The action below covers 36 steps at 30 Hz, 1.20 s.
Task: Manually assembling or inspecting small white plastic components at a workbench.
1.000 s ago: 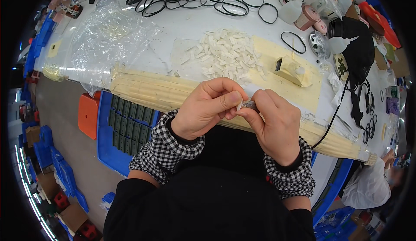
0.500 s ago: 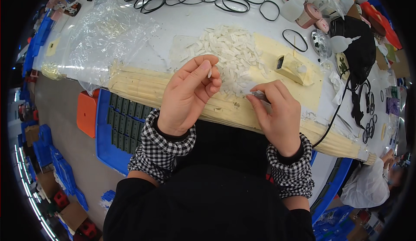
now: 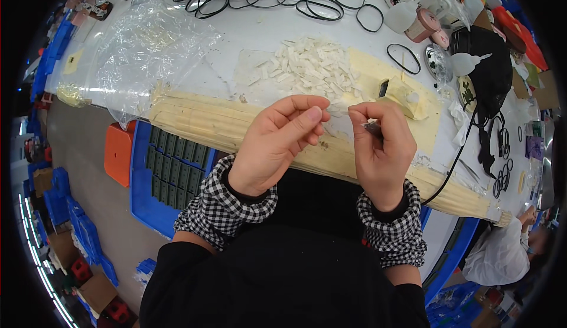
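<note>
My left hand [image 3: 277,145] is over the table's front edge, thumb and forefinger pinched together on what looks like a small white piece. My right hand [image 3: 383,151] is close beside it, fingers closed on a small dark metal part [image 3: 372,128]. The fingertips of the two hands are a short gap apart. Just beyond them lies a pile of small white plastic pieces [image 3: 313,68] on a clear sheet, next to a pale yellow mat [image 3: 434,130].
A small cream block with a dark face [image 3: 394,89] sits on the mat. Black rubber rings [image 3: 319,3] lie at the back, with a crumpled clear plastic bag [image 3: 142,44] at left. A black cable [image 3: 466,145] runs at right. Below the table are a blue crate [image 3: 171,162] and an orange box [image 3: 118,154].
Half a second ago my left hand was reaching out at the pile of white pieces; it has drawn back toward my right hand. My right hand has barely moved.
</note>
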{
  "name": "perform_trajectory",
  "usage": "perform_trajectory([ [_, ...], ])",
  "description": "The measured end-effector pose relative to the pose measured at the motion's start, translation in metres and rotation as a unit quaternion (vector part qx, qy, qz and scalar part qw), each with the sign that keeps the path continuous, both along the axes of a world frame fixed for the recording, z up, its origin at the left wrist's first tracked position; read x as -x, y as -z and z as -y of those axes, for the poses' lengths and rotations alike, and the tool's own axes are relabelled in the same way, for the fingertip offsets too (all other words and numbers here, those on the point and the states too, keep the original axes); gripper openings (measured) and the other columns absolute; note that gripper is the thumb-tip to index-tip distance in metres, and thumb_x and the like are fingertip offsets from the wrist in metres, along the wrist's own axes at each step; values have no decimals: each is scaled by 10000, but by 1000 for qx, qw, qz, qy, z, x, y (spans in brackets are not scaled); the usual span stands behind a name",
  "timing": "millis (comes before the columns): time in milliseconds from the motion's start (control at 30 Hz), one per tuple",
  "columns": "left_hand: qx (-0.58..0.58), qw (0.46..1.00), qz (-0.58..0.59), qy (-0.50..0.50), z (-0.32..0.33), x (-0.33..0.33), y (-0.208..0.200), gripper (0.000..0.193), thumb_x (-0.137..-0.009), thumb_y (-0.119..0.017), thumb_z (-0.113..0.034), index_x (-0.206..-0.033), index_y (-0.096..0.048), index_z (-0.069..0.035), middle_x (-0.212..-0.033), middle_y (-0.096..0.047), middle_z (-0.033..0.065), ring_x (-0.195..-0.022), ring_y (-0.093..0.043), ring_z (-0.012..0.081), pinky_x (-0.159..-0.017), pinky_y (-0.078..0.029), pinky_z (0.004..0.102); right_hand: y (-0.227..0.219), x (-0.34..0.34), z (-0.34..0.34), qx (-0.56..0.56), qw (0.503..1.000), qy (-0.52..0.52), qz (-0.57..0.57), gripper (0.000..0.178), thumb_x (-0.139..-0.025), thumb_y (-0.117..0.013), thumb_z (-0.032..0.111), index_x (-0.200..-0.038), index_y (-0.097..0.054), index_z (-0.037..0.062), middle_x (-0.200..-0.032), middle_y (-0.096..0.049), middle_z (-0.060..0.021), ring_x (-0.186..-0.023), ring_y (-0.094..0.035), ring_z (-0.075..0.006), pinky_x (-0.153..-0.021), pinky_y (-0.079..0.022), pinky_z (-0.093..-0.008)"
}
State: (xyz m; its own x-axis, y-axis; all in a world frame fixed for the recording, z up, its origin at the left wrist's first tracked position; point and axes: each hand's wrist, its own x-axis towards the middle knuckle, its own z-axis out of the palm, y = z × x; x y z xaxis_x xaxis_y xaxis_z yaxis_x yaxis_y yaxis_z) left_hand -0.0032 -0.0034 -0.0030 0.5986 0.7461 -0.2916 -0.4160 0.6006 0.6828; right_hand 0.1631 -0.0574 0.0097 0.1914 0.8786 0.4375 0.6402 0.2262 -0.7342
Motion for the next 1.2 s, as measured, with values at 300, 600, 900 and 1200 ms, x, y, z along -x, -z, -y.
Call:
perform_trajectory([
  [300,111,972,156,133,0,-5,10,204,-961,-550,-136,-1107,-589,0,-946,-625,39,-655,-425,31,-559,-370,166,-16,0,4,47,982,-93,-158,85,-836,-632,-37,-918,-613,-20,-862,-552,-73,-704,-595,-116,-599,-474,-212],
  [600,65,990,73,99,-2,-2,-1,198,-956,-561,-141,-1089,-595,1,-772,-522,-26,-622,-391,29,-562,-350,159,-24,-6,5,34,996,-80,33,254,-804,-733,219,-937,-609,42,-769,-574,-67,-626,-572,-183,-545,-454,-260],
  [900,-27,990,83,115,-2,0,7,170,-955,-564,-141,-1020,-628,2,-735,-504,-38,-621,-383,39,-559,-332,176,-16,-5,11,49,980,-65,182,355,-786,-690,395,-768,-518,85,-637,-493,-39,-547,-538,-221,-471,-413,-328],
  [1200,-56,992,58,101,0,0,8,138,-951,-563,-104,-1030,-626,-10,-753,-520,-29,-642,-405,34,-566,-340,182,-13,-4,13,62,977,-66,192,352,-811,-663,410,-766,-514,93,-622,-488,-29,-539,-541,-208,-464,-412,-320],
])
